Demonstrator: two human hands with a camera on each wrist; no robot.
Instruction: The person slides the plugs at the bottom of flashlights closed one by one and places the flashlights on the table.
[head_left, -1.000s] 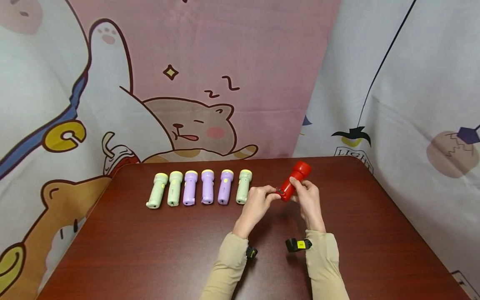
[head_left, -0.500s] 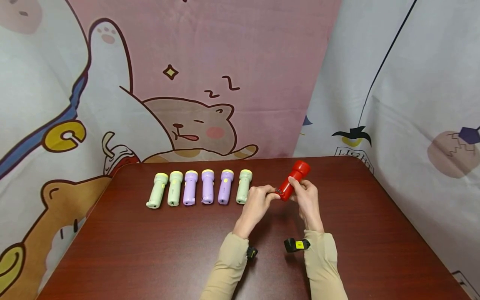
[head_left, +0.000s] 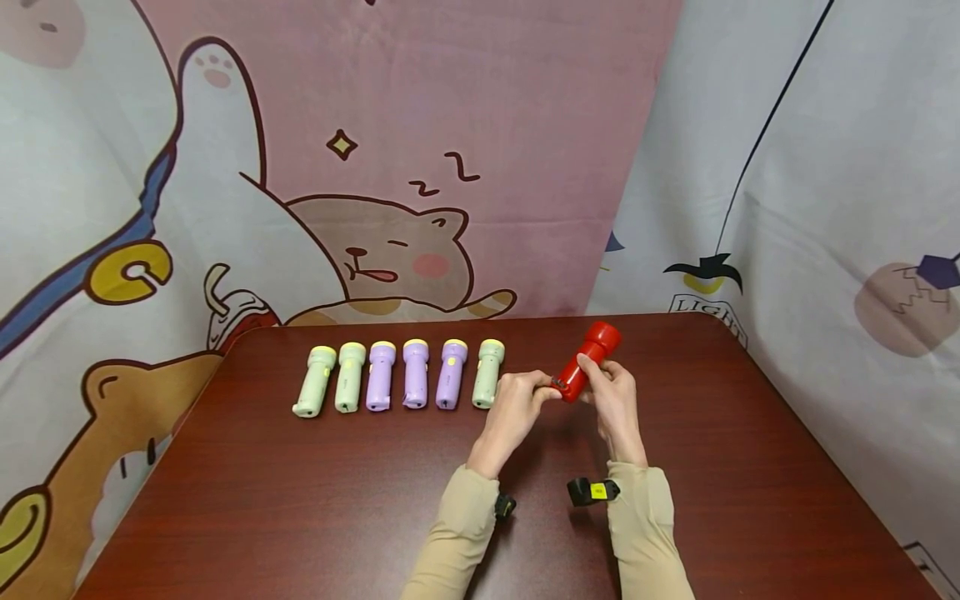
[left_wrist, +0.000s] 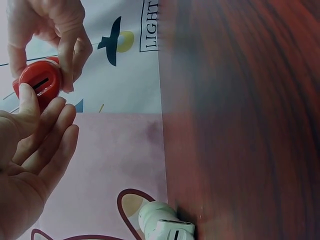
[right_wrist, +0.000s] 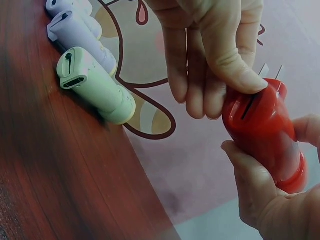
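A red flashlight (head_left: 592, 350) is held tilted above the table, its wide head pointing up and to the right in the head view. My right hand (head_left: 617, 404) grips its body between thumb and fingers. At the tail end, my left hand (head_left: 513, 408) pinches it, the thumb lying beside a dark slot. Two flat metal prongs (right_wrist: 272, 71) stick out at that end in the right wrist view. The left wrist view shows the red tail (left_wrist: 41, 80) end-on between both hands.
On the brown table (head_left: 337, 500), several flashlights lie in a row to the left, such as a purple flashlight (head_left: 416, 375) and a green flashlight (head_left: 488, 372). The latter lies closest to my left hand. A printed cloth (head_left: 525, 167) hangs behind the table.
My right hand and the red flashlight have shifted very slightly left since a second ago. Both hands keep their hold, and the row of flashlights has not moved.
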